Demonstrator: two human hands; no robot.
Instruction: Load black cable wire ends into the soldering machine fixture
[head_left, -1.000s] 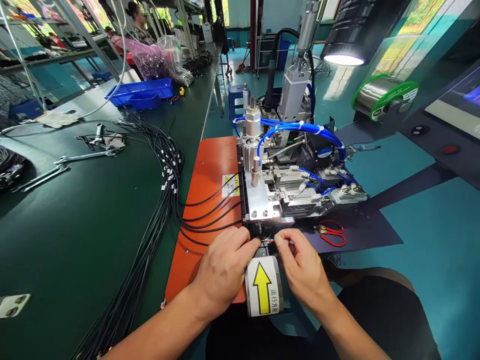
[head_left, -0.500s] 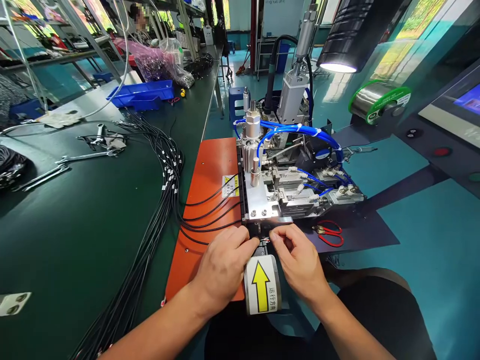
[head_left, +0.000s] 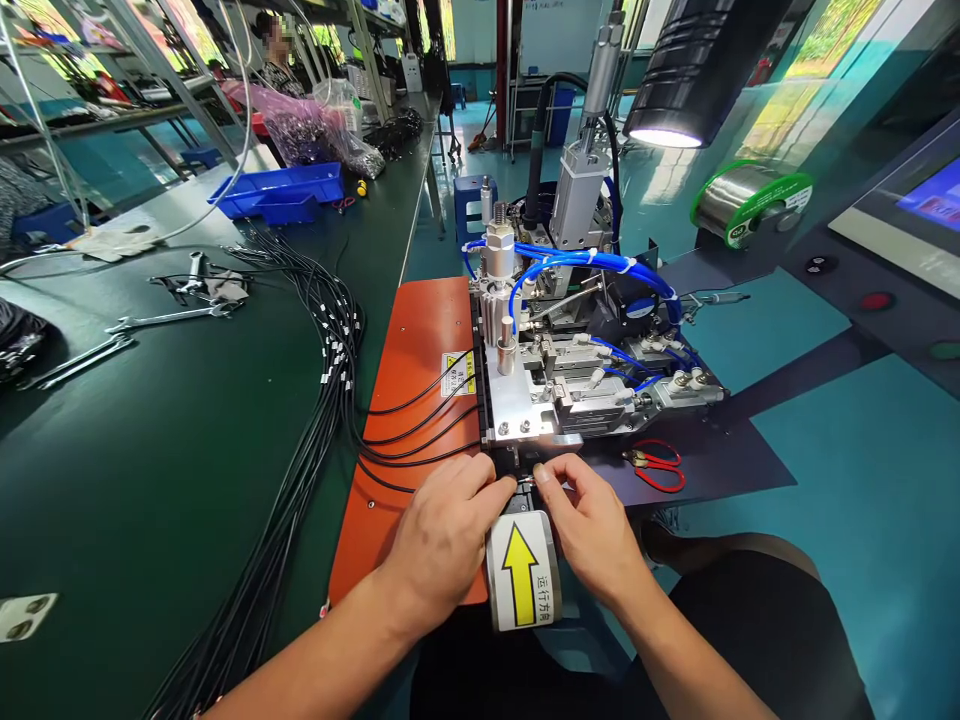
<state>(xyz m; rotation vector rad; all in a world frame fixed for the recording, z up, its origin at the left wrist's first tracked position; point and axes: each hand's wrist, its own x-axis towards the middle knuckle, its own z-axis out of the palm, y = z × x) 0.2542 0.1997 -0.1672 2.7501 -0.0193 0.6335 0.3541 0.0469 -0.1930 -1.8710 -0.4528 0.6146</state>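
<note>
My left hand (head_left: 448,520) is closed on a black cable (head_left: 386,482), palm down at the front of the machine (head_left: 523,395). The cable runs under its fingers from the left. My right hand (head_left: 589,520) pinches, thumb against forefinger, at the small silvery end of the cable (head_left: 526,480) between both hands. Its exact shape is partly hidden by the fingertips. Right below the fingers sits a feed track cover with a yellow arrow (head_left: 521,575). Several more black cables (head_left: 420,455) cross the orange plate (head_left: 431,320) into the machine's side.
A long bundle of black cables (head_left: 281,510) lies on the green table (head_left: 150,480) at left. Red-handled cutters (head_left: 660,467) rest right of the machine. Wrenches (head_left: 169,318) and a blue bin (head_left: 277,190) are farther back. A solder spool (head_left: 750,205) and lamp (head_left: 682,80) stand at right.
My right hand has shifted slightly left, its fingertips now nearer the left hand. The left hand keeps its hold on the cable. The whole view has moved a little.
</note>
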